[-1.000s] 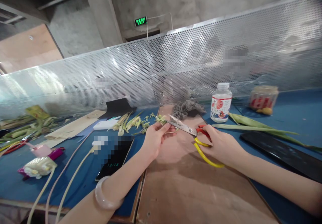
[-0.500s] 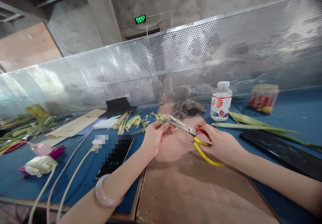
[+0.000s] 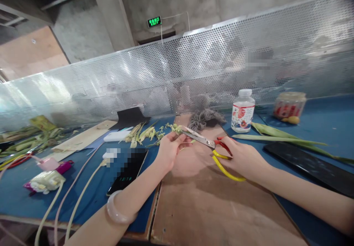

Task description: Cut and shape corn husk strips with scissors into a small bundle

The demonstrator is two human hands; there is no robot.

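Note:
My right hand grips scissors with one red and one yellow handle loop. Their blades point left, the tips at the fingers of my left hand. That hand is closed in a pinch on a small pale green plant sprig, whose leafy end sticks out above the fingertips beside the blades. Small green bits show under the blades by the left fingers. My fingers hide the rest of the sprig.
Loose plant pieces lie left of my hands. A phone, cables and small cases rest on the left. Grey yarn lies ahead. Rightward are a labelled bottle, long green leaves, a black tray-like object and a jar.
The scissor blades look slightly closer together at the sprig. My hands have otherwise barely moved, and a little more green shows below the left fingertips.

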